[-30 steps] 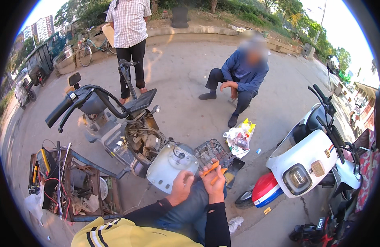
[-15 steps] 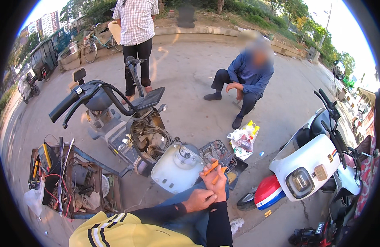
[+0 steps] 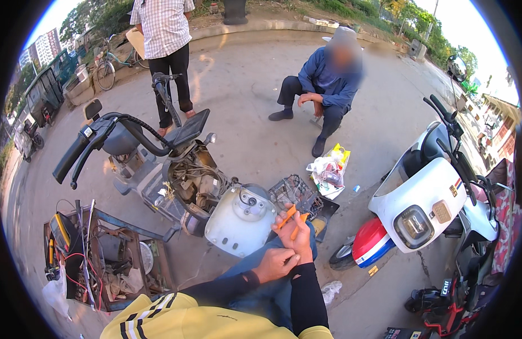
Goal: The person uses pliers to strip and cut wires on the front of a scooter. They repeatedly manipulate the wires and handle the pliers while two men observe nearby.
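Note:
My right hand (image 3: 298,242) is turned palm up over my knee. Its fingers are wrapped round a tool with two orange handles (image 3: 287,216), probably pliers; the head of it is hidden. My left hand (image 3: 273,264) presses against the right wrist, near the dark sleeve's end, with fingers closed; whatever they pinch cannot be made out. Just beyond the hands lies a whitish plastic panel (image 3: 230,229) with a round fitting, leaning by the electric scooter (image 3: 151,169). The scooter's front is uncovered, with a bundle of wires (image 3: 196,169) exposed.
An open toolbox (image 3: 138,271) full of tools stands at left. A wire basket (image 3: 292,192) and a plastic bag (image 3: 327,172) lie ahead. A white scooter (image 3: 416,209) stands at right. One person (image 3: 331,85) squats opposite; another person (image 3: 162,34) stands behind the scooter.
The whole view has shifted slightly, so the scooters and people appear moved up and left. Both hands keep nearly the same pose, with the orange-handled tool still in the right.

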Demonstrator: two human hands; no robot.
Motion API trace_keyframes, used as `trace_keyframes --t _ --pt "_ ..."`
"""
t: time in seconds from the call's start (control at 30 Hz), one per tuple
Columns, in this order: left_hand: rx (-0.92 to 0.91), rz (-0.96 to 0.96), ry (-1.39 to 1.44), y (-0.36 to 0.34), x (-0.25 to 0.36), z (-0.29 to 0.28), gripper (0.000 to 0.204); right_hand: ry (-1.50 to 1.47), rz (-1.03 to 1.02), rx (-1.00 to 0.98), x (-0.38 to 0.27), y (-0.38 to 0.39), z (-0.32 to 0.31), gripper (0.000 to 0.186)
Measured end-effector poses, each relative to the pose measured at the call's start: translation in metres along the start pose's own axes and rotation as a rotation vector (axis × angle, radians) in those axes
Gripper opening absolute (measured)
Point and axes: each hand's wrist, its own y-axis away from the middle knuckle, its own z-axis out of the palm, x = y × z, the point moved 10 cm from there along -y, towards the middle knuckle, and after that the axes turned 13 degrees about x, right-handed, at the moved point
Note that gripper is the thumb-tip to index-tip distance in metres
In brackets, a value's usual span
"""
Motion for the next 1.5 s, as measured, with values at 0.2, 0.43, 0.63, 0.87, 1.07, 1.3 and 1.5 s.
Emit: trace_keyframes --t 0.2,0.43,0.63,0.87,1.07,1.3,1.5 --pt "0.002 -0.013 0.001 0.001 -0.009 0.001 0.027 0.017 0.006 -0.027 0.002 -0.003 0.010 0.046" --pt "-0.022 -0.057 0.054 -0.001 -0.002 0.000 0.022 -0.002 -0.038 -0.021 0.000 0.003 0.006 0.044" --pt "-0.026 -0.078 0.068 -0.003 -0.003 0.007 0.023 -0.045 -0.036 -0.024 -0.007 0.003 0.006 0.044" --pt "-0.015 -0.105 0.076 -0.002 -0.010 0.009 0.024 -0.036 -0.033 -0.014 -0.007 -0.002 0.001 0.044" --pt "-0.029 -0.138 0.104 -0.008 -0.008 0.006 0.026 -0.034 -0.042 0.000 -0.009 -0.002 0.006 0.044" --pt "-0.017 -0.106 0.115 -0.006 -0.013 0.007 0.025 -0.010 -0.045 0.024 -0.006 -0.002 0.005 0.044" --pt "-0.044 -0.154 0.089 0.001 -0.012 0.010 0.025 0.001 -0.035 0.019 -0.006 0.001 0.002 0.045"
